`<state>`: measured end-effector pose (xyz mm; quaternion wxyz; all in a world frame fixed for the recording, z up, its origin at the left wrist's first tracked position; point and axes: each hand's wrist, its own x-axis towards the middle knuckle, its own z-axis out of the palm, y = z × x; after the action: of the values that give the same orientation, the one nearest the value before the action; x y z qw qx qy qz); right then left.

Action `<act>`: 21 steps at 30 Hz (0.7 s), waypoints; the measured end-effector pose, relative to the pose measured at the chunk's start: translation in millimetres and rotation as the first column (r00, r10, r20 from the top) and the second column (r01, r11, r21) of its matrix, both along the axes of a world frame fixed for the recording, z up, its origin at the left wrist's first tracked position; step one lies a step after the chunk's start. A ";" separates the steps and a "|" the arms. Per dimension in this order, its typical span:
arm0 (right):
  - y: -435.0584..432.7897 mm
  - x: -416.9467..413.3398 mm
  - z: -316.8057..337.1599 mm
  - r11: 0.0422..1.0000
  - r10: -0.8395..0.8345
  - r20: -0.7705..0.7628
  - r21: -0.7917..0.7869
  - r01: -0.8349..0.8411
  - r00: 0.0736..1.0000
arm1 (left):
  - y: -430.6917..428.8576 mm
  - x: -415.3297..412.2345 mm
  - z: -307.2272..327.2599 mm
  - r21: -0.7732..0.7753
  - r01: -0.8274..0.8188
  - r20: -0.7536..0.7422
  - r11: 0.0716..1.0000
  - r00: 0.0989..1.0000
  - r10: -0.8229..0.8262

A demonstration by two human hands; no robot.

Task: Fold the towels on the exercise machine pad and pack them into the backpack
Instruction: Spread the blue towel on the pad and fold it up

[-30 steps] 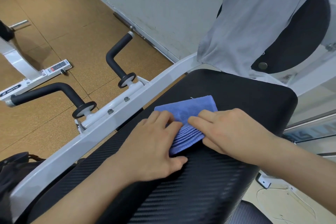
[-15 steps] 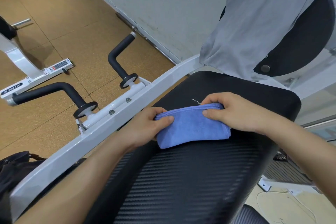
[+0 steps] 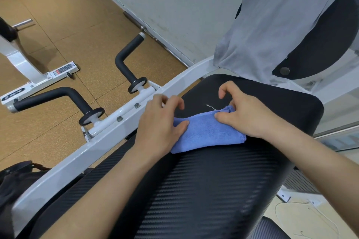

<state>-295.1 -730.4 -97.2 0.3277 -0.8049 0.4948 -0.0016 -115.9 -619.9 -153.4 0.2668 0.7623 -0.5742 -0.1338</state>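
Head view is showing both hands pinching the folded blue towel on the black pad: the left hand is gripping its left end, the right hand its far right corner. Layers look loosely stacked, so lifting by the corners alone is likely to let the fold sag open. The pad is curving and slick, so the towel may be sliding off. A grey towel is hanging unfolded on the backrest. The backpack is sitting well apart, low left, a long carry.
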 end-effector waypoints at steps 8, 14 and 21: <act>12.1 -6.8 -6.6 0.483 0.651 -0.314 -0.530 -0.697 0.691 | 25.3 14.4 -9.1 0.004 0.447 -0.010 0.894 0.894 -0.447; 3.3 -32.6 -4.2 0.835 0.536 -0.052 -0.111 -0.538 0.843 | 21.6 7.5 -12.9 0.073 0.286 -0.228 0.955 0.937 -0.263; -2.6 -17.9 -21.6 0.989 0.144 0.111 -0.053 -0.138 0.983 | -3.9 0.0 -12.9 0.235 -0.102 -0.635 0.967 0.736 0.232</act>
<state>-313.0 -732.9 -118.8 0.3365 -0.8437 0.4167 -0.0360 -115.9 -623.8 -166.3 0.3907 0.7361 -0.3576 -0.4214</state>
